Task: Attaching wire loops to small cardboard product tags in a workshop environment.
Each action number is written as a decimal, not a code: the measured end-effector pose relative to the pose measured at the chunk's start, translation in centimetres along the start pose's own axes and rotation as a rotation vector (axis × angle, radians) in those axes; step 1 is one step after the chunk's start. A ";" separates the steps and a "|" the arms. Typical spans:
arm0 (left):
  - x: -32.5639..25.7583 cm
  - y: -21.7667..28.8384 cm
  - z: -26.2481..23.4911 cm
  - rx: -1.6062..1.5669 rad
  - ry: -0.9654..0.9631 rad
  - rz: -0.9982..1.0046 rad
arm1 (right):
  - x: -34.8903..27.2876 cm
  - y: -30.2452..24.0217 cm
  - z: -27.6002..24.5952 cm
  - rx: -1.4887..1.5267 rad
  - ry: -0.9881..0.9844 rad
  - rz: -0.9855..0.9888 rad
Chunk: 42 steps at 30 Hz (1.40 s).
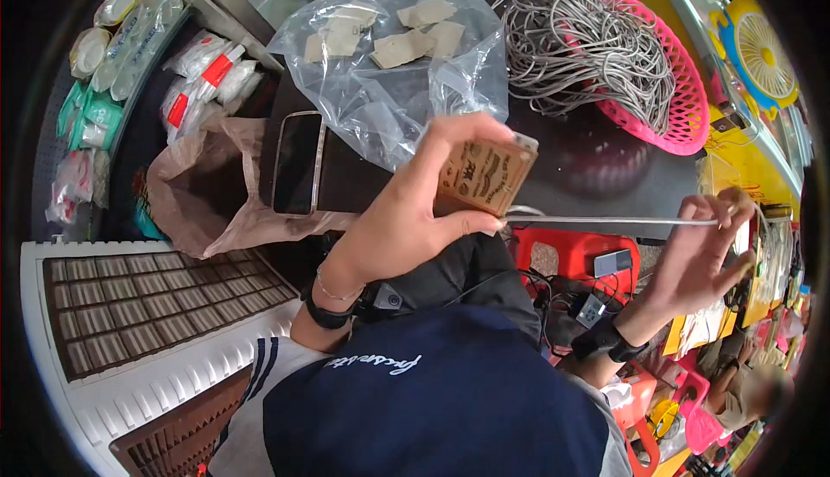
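Observation:
My left hand (406,196), closed, grips a small brown printed block (484,174) above the table's near edge, thumb below and fingers on top. From the block's lower corner a thin grey cord (605,219) runs almost straight to the right. At its other end my right hand (687,261) pinches the cord between its fingertips, while other fingers are bent apart. Behind the block lies a clear plastic bag (346,92) with several torn cardboard pieces (402,48) on or in it.
A pink basket (696,122) overflows with tangled grey cord (579,44) at the back right. A phone (296,166) and a brownish plastic bag (199,187) are left. A red stool (540,242) stands below the dark table (553,166). Another person (752,395) is at lower right.

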<state>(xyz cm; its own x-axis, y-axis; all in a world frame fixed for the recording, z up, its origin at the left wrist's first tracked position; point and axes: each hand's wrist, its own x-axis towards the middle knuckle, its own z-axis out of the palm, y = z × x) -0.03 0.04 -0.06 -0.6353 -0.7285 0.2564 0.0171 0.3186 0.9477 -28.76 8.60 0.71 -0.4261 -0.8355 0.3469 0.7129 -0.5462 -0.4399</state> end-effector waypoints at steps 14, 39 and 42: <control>0.1 1.9 1.6 0.303 -0.105 0.331 | -1.5 7.4 4.2 -1.099 -0.147 0.158; 0.1 -1.7 1.3 -0.411 0.033 0.261 | -2.3 4.4 3.9 -1.072 -0.125 0.167; -0.4 -1.4 1.5 -0.512 0.052 0.269 | -2.5 7.0 4.8 -1.187 -0.396 0.174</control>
<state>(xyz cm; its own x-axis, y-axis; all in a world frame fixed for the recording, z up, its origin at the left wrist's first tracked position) -0.94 0.77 -1.81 -0.5185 -0.6955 0.4974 0.5520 0.1719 0.8159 -20.03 7.12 0.77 -0.0356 -0.9385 0.3433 -0.2826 -0.3201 -0.9043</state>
